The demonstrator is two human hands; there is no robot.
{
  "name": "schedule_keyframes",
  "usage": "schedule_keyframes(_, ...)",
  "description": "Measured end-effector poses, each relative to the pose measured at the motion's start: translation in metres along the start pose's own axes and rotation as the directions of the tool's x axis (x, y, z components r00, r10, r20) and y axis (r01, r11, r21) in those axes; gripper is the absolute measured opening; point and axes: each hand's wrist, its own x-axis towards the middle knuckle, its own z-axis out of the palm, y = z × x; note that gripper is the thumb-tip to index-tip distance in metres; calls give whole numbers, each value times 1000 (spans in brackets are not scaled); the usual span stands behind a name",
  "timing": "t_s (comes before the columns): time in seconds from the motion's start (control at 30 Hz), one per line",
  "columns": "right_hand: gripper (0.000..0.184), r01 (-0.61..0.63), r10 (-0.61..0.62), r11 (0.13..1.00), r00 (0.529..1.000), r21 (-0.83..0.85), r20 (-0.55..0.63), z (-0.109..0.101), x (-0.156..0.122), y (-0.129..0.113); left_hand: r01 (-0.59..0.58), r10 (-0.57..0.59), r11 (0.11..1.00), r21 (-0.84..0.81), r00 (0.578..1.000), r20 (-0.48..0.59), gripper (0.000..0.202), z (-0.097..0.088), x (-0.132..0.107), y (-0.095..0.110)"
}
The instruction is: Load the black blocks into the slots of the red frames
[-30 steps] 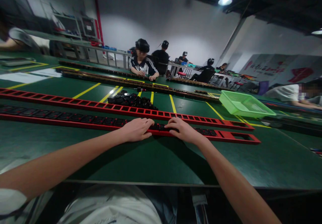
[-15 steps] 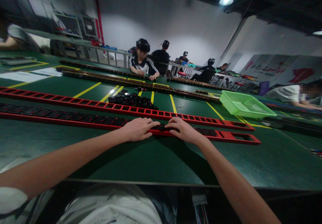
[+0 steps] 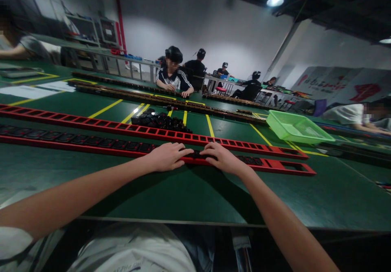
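Note:
A long red slotted frame (image 3: 287, 166) lies across the green table in front of me, with black square pieces (image 3: 104, 142) seated along it. My left hand (image 3: 168, 156) rests on this frame, its fingers stretched out to the right and its thumb apart near the front rail. Facing it, my right hand (image 3: 220, 157) bears on the frame with bent, spread fingers. Between the fingertips of both hands shows a small black piece (image 3: 196, 153) in the frame, partly hidden; the fingers touch or nearly touch it.
Behind lies a second red frame (image 3: 91, 122) with open slots. Beyond it are a pile of black pieces (image 3: 160, 121), a green basket (image 3: 301, 127) and long dark strips (image 3: 146, 98). A co-worker (image 3: 174, 74) sits across the table; others sit left, right and farther back.
Both my hands stay at nearly the same spot on the frame, with only slight finger movement. The person at the far left has shifted a little.

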Motion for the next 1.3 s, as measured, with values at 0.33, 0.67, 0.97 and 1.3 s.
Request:
schedule_keyframes(0.33, 29, 5, -5, 1000, 1000, -6, -9, 0, 0, -1, -16, 16, 999, 51, 1000, -2, 54, 1, 0, 0)
schedule_keyframes(0.67, 29, 8, -8, 1000, 1000, -4, -11, 1, 1, 0, -7, 7, 999, 50, 1000, 11, 56, -1, -1, 0)
schedule_keyframes(0.97, 56, -91, 92, 995, 996, 33, -16, 2, 0, -5, 29, -33, 999, 24, 981, 190, 68, -19, -23, -34)
schedule_keyframes(1.3, 62, -179, 187, 980, 976, -84, 108, 3, 1, 0, 411, -421, 907, 97, 869, 261, 68, -48, -200, -158)
